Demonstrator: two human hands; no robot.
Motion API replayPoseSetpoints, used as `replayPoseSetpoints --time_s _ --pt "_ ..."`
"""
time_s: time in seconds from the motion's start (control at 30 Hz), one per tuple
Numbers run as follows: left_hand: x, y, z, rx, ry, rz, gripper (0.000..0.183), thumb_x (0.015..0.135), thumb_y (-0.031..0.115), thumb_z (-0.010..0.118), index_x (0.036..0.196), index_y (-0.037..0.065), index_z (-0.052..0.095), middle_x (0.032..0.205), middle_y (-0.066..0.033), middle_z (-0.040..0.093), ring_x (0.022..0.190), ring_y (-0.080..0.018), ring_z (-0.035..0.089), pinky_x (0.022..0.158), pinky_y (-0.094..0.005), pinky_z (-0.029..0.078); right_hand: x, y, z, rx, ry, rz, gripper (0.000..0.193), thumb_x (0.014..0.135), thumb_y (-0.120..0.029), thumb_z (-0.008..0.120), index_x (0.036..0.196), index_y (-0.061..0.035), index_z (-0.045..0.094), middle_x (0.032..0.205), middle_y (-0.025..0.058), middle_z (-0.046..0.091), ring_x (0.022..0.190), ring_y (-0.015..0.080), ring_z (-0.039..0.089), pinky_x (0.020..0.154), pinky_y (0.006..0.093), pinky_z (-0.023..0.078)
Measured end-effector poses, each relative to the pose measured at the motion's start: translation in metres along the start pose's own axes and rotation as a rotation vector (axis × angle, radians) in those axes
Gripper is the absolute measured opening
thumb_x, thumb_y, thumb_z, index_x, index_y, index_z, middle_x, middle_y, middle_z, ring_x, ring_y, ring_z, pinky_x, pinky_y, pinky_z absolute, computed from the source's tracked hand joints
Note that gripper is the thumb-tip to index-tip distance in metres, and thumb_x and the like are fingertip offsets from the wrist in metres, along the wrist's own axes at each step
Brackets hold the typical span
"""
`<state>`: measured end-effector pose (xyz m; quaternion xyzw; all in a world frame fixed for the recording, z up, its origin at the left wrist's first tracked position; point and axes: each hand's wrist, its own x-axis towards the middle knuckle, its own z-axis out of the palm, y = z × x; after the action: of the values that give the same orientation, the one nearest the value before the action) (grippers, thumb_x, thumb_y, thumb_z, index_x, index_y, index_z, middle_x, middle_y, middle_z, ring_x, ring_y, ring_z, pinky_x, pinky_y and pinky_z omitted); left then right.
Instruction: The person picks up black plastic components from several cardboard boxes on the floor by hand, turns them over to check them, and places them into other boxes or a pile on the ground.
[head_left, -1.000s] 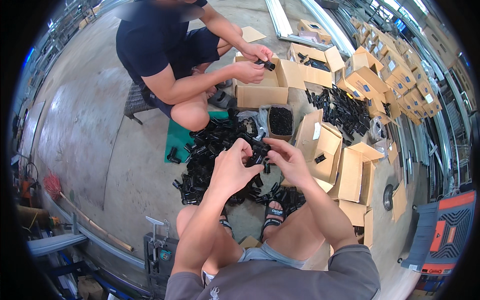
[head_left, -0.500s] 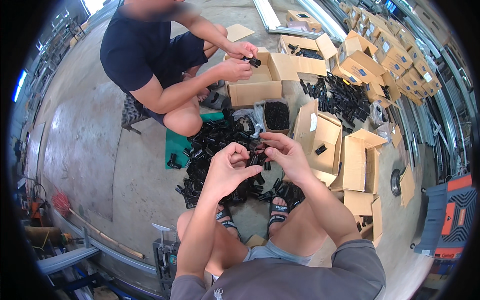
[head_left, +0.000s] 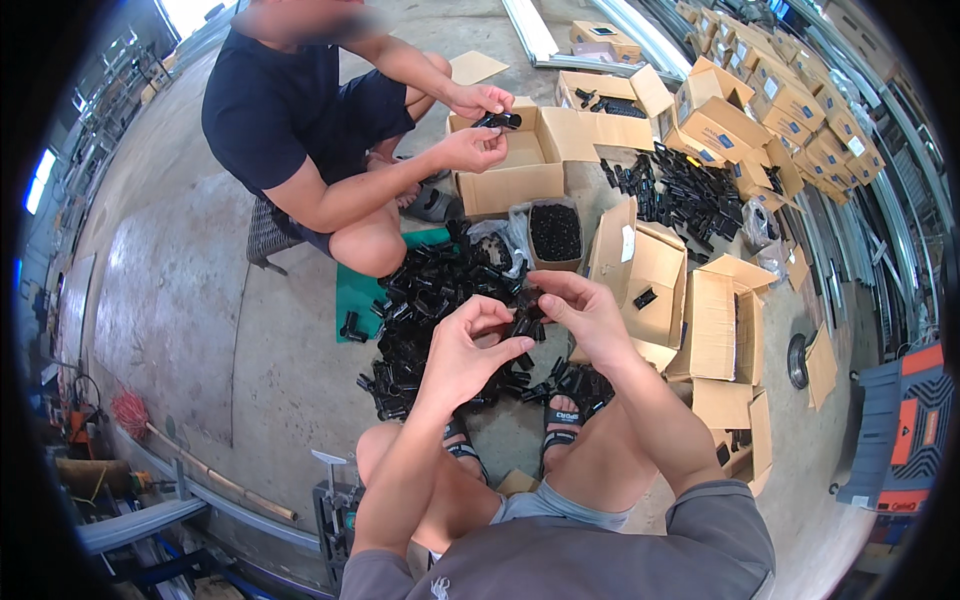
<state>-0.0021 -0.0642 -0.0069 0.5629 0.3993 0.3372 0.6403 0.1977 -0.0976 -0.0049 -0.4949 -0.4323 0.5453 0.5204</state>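
A small black plastic fitting [head_left: 527, 322] is held up between my two hands, above a loose pile of similar black fittings [head_left: 415, 300]. My left hand [head_left: 468, 352] is closed, with curled fingers and its thumb reaching to the fitting's near side. From the right, my right hand [head_left: 588, 318] pinches the fitting between thumb and fingers. Finer detail of the piece is dark and partly covered by fingers. Across the pile, a seated person in dark clothes grips another black fitting [head_left: 500, 121] with both hands over an open cardboard box [head_left: 512, 188].
A small box of tiny black pieces [head_left: 555, 232] stands beyond my hands. To my right, an open carton [head_left: 622, 275] holds a single fitting. Farther right lie another heap of fittings [head_left: 695, 200] and stacked cartons [head_left: 785, 95]. Part of a green mat [head_left: 352, 295] shows under the pile.
My hands and the fitting have shifted very slightly. The other person's fitting has turned to lie more level between their hands.
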Motion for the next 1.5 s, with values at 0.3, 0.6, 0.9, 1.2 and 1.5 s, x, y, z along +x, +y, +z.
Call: replayPoseSetpoints --time_s 0.3,0.6,0.9,1.2,1.5 --pt "-0.006 -0.008 0.023 -0.291 -0.066 -0.060 0.030 0.080 -0.007 0.078 0.101 0.001 0.059 0.095 -0.0066 0.070 0.089 -0.0091 0.066 0.080 -0.0238 0.055 -0.002 0.006 0.005 0.029 0.092 -0.017 0.026 0.097 -0.015 0.066 0.118 0.0006 0.069 0.105 0.0054 0.072 0.095 0.0102 0.063 0.087 0.0257 0.049" --pt "-0.003 -0.021 0.067 -0.335 0.220 0.032 0.036 0.088 -0.005 0.069 0.122 -0.007 0.058 0.119 -0.0176 0.066 0.110 -0.0175 0.064 0.095 -0.0295 0.054 0.007 0.018 0.031 0.237 0.386 0.006 0.037 0.106 -0.028 0.051 0.126 -0.0003 0.064 0.113 0.0086 0.067 0.098 0.0123 0.061 0.085 0.0272 0.050" --pt "0.006 -0.013 0.057 -0.475 0.166 -0.069 0.048 0.086 -0.008 0.070 0.132 -0.005 0.058 0.127 -0.0172 0.064 0.118 -0.0200 0.062 0.103 -0.0325 0.050 0.013 0.009 0.030 0.475 0.349 -0.011 0.037 0.106 -0.024 0.050 0.131 0.0011 0.059 0.119 0.0098 0.067 0.109 0.0151 0.060 0.098 0.0288 0.046" --pt "0.005 -0.016 0.054 -0.614 0.160 -0.075 0.049 0.085 -0.007 0.072 0.132 -0.001 0.060 0.125 -0.0128 0.066 0.114 -0.0162 0.063 0.099 -0.0301 0.051 0.011 0.007 0.030 0.571 0.269 -0.087 0.035 0.102 -0.012 0.057 0.135 0.0005 0.058 0.124 0.0104 0.066 0.112 0.0147 0.060 0.100 0.0288 0.047" --pt "0.002 -0.019 0.047 -0.518 0.121 -0.146 0.049 0.086 -0.003 0.073 0.133 0.002 0.061 0.124 -0.0091 0.065 0.111 -0.0126 0.061 0.098 -0.0285 0.051 0.007 0.004 0.003 0.256 0.147 -0.041 0.045 0.094 -0.006 0.067 0.137 -0.0052 0.057 0.130 0.0097 0.062 0.119 0.0193 0.059 0.101 0.0327 0.049"
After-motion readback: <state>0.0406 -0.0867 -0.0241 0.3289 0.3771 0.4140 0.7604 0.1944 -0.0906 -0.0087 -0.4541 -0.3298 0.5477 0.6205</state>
